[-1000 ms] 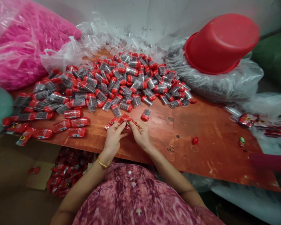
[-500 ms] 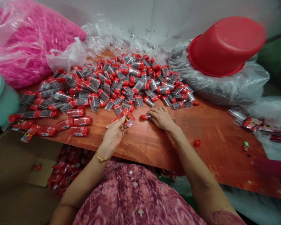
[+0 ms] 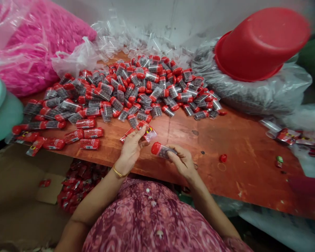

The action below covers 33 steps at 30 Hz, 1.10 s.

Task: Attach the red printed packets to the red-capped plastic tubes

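Observation:
My left hand (image 3: 131, 148) pinches a red printed plastic sleeve (image 3: 149, 130) with a yellow and black mark, its clear end towards the right. In my right hand (image 3: 182, 161) is a clear tube with a red cap (image 3: 161, 149), dark stuff inside, lying tilted with the cap pointing at the left hand. Cap and sleeve are close but apart. Behind both hands spreads a heap of red-capped tubes (image 3: 136, 87). Left of my left hand lie several tubes in red printed sleeves (image 3: 90, 144).
A red bucket (image 3: 262, 42) sits upside down on a clear bag of dark pieces (image 3: 236, 91). Pink pieces fill a bag (image 3: 47, 45) at left, by a teal tub (image 3: 2, 108). Clear empty tubes (image 3: 136, 42) lie along the wall. Below stands a box of red packs (image 3: 73, 196).
My right hand has lifted the red-capped tube off the table and brought it nearer my body, beside the sleeve. My left hand still holds the sleeve, nearly in place.

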Motion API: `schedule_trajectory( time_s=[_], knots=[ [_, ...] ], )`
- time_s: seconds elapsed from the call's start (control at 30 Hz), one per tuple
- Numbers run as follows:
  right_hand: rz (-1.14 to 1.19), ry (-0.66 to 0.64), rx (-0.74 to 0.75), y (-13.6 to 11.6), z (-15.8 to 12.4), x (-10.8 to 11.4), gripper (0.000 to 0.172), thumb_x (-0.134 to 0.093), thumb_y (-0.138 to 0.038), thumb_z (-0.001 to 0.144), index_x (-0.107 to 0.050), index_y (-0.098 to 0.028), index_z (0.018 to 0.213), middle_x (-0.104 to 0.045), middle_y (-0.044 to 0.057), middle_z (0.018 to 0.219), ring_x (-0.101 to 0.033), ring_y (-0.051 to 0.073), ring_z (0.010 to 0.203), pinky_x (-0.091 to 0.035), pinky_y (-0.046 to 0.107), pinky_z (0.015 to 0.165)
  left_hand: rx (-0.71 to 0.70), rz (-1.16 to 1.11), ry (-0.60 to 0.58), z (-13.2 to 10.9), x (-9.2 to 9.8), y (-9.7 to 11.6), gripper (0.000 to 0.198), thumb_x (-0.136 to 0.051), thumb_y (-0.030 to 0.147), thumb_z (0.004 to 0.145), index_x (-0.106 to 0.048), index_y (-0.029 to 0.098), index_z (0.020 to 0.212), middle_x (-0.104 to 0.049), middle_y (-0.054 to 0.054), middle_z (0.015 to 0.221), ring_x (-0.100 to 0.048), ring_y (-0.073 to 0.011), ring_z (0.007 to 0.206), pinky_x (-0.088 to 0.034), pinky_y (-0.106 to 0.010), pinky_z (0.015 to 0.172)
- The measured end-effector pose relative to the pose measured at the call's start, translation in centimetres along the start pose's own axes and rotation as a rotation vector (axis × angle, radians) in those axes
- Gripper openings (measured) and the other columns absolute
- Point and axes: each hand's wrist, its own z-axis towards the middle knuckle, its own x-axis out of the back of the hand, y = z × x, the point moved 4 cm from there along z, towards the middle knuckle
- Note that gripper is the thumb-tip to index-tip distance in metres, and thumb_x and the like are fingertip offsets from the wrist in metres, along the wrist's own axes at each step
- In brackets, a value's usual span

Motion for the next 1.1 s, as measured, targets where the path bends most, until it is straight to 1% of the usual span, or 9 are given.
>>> schedule_trajectory(
  time_s=[0.23, 0.33, 0.43, 0.57, 0.73, 0.83, 0.93, 1.03, 1.1],
  knots=[
    [0.184, 0.037, -0.143, -0.6, 1.1, -0.5, 0.025, -0.054, -0.041, 0.079, -0.064, -0.018, 0.077, -0.050, -0.003, 0.056, -0.042, 0.009, 0.047, -0.034, 0.021, 0.046, 0.034, -0.030, -0.043, -0.5, 0.0, -0.2, 0.035, -0.085, 0.032, 0.047, -0.064, 0.016, 0.069, -0.066, 0.004, 0.065, -0.058, -0.0083, 0.055, -0.046, -0.018, 0.050],
    [0.225, 0.037, -0.214, -0.1, 1.4, -0.7, 0.024, -0.056, -0.040, 0.076, -0.063, -0.017, 0.074, -0.048, -0.004, 0.052, -0.038, 0.008, 0.045, -0.030, 0.021, 0.043, 0.039, -0.013, -0.043, -0.6, 0.0, -0.3, 0.036, -0.085, 0.034, 0.046, -0.063, 0.016, 0.068, -0.065, 0.004, 0.064, -0.057, -0.0079, 0.053, -0.045, -0.019, 0.049],
    [0.275, 0.071, -0.256, 0.7, 1.5, -0.8, 0.025, -0.056, -0.040, 0.075, -0.063, -0.017, 0.075, -0.046, -0.005, 0.052, -0.035, 0.007, 0.043, -0.027, 0.021, 0.042, 0.020, 0.014, -0.038, -0.6, 0.4, -0.2, 0.037, -0.085, 0.035, 0.045, -0.063, 0.016, 0.068, -0.065, 0.004, 0.063, -0.057, -0.0072, 0.053, -0.046, -0.018, 0.051],
    [0.243, 0.064, -0.245, 0.9, 1.8, -1.0, 0.023, -0.055, -0.038, 0.075, -0.063, -0.017, 0.075, -0.047, -0.005, 0.053, -0.037, 0.008, 0.045, -0.030, 0.021, 0.044, 0.018, 0.079, -0.051, -0.5, 0.8, 0.0, 0.039, -0.084, 0.038, 0.045, -0.062, 0.015, 0.068, -0.065, 0.003, 0.064, -0.057, -0.0073, 0.054, -0.047, -0.019, 0.054],
    [0.164, 0.081, -0.162, 0.3, 2.3, -1.5, 0.024, -0.054, -0.040, 0.078, -0.061, -0.018, 0.080, -0.052, -0.003, 0.060, -0.042, 0.009, 0.051, -0.035, 0.022, 0.049, -0.069, 0.131, -0.056, -0.7, 0.5, 0.1, 0.040, -0.082, 0.040, 0.049, -0.061, 0.015, 0.072, -0.064, 0.004, 0.066, -0.058, -0.0073, 0.056, -0.048, -0.019, 0.057],
    [0.126, 0.085, -0.119, 0.5, 2.3, -2.1, 0.026, -0.050, -0.043, 0.081, -0.060, -0.018, 0.081, -0.052, -0.002, 0.062, -0.042, 0.009, 0.052, -0.036, 0.022, 0.049, -0.129, 0.117, -0.026, -0.9, 0.3, -0.3, 0.039, -0.083, 0.034, 0.048, -0.059, 0.015, 0.073, -0.063, 0.005, 0.065, -0.057, -0.0065, 0.056, -0.047, -0.019, 0.059],
    [0.108, 0.102, -0.112, 0.9, 2.1, -2.7, 0.027, -0.048, -0.043, 0.084, -0.059, -0.018, 0.082, -0.051, -0.003, 0.061, -0.043, 0.009, 0.052, -0.037, 0.022, 0.051, -0.128, 0.081, -0.021, -0.9, 0.2, -1.0, 0.039, -0.083, 0.028, 0.048, -0.060, 0.015, 0.076, -0.064, 0.005, 0.067, -0.057, -0.0066, 0.057, -0.046, -0.020, 0.060],
    [0.130, 0.155, -0.107, 1.1, 1.9, -3.6, 0.026, -0.047, -0.043, 0.086, -0.057, -0.019, 0.085, -0.052, -0.003, 0.062, -0.047, 0.010, 0.055, -0.039, 0.022, 0.054, -0.122, 0.034, -0.041, -0.8, 0.1, -1.4, 0.038, -0.083, 0.028, 0.049, -0.061, 0.015, 0.076, -0.065, 0.004, 0.067, -0.058, -0.0067, 0.058, -0.046, -0.019, 0.061],
    [0.177, 0.206, -0.120, 1.1, 1.9, -4.3, 0.027, -0.046, -0.045, 0.087, -0.056, -0.019, 0.087, -0.053, -0.003, 0.064, -0.047, 0.009, 0.054, -0.039, 0.022, 0.053, -0.138, -0.004, -0.050, -0.7, 0.1, -1.4, 0.036, -0.083, 0.032, 0.050, -0.060, 0.015, 0.073, -0.064, 0.004, 0.065, -0.057, -0.0065, 0.056, -0.045, -0.019, 0.059]
  ],
)
